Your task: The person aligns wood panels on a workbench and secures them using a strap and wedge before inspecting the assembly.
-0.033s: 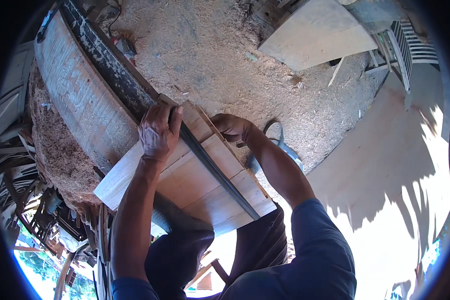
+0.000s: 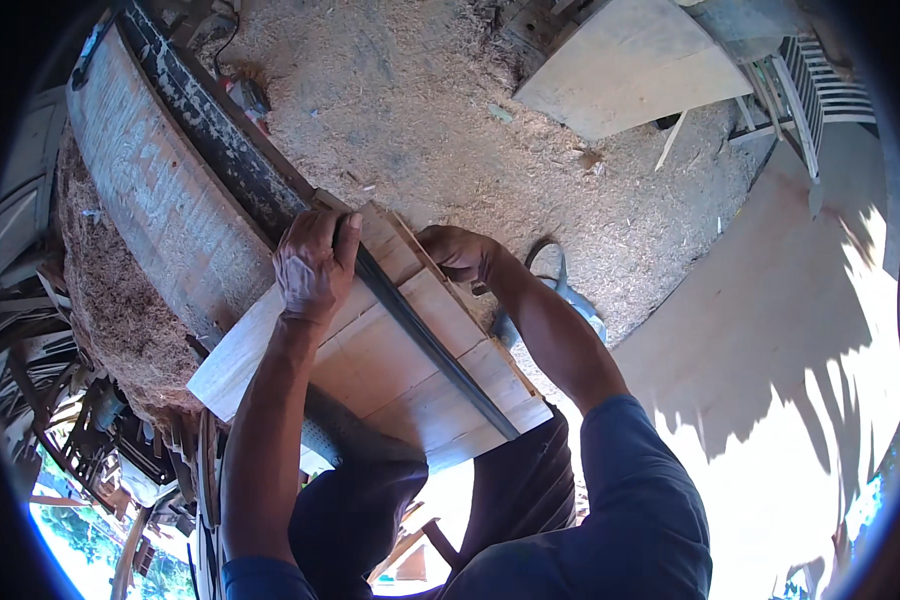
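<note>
A panel of several pale boards laid side by side (image 2: 395, 365) leans across my lap, its far end by a workbench. Along it runs a straight dark bar (image 2: 432, 363). My left hand (image 2: 315, 265) is wrapped round the bar's far end, the thumb pointing away from me. At the panel's right edge, my right hand (image 2: 462, 254) is closed, its fingers curled under. What those fingers hold is hidden; a small dark piece shows just below them. A pale board (image 2: 232, 370) sticks out to the left beneath my left forearm.
The long workbench (image 2: 160, 170) with a dark, paint-flecked rail (image 2: 215, 125) stretches away at the far left. Beside it is a heap of shavings (image 2: 115, 290). Sawdust covers the floor. A flat sheet (image 2: 635, 70) and a slatted wooden piece (image 2: 800, 100) stand far right; a sandal (image 2: 570, 300) lies near my right arm.
</note>
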Demonstrator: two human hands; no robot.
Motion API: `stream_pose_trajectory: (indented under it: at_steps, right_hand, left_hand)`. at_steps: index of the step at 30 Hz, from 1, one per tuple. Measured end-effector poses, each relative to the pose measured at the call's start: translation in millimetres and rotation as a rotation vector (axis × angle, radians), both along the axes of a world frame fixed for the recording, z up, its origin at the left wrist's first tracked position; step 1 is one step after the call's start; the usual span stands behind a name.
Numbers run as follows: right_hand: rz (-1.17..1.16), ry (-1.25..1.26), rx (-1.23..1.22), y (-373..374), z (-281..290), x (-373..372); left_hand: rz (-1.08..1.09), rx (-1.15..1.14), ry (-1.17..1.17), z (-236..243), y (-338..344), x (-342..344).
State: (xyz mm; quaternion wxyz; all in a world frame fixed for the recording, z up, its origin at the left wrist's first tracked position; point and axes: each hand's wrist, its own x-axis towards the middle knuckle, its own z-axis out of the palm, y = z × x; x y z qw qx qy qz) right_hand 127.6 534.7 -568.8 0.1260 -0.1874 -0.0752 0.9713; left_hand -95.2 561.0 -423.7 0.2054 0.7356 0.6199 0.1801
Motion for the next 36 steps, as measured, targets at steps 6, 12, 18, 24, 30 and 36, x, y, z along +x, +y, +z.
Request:
stream_pose_trajectory:
  at_steps: [6,12,18,24,30,36]
  right_hand:
    - [-0.100,-0.001,-0.123,14.3,24.5,-35.8]
    - [-0.088,-0.211,0.237,52.7,31.2,-47.3]
    - [0.028,-0.082,0.115,44.6,21.6,-37.2]
    - [0.027,0.107,0.011,25.8,-15.7,-31.2]
    - [-0.028,0.134,-0.034,15.5,-19.7,-34.6]
    - [0.039,0.027,0.088,27.1,-0.4,-31.0]
  left_hand:
    - [0.031,-0.016,0.035,1.5,-4.2,-8.7]
    - [0.014,-0.003,0.003,-1.3,-2.2,0.2]
    - [-0.001,-0.004,0.009,-2.2,-3.0,-4.8]
    - [0.019,-0.017,0.029,-4.4,-2.9,-4.2]
    - [0.024,-0.032,0.014,-1.5,-3.2,-3.9]
    - [0.026,-0.032,0.024,-1.3,-2.1,-5.5]
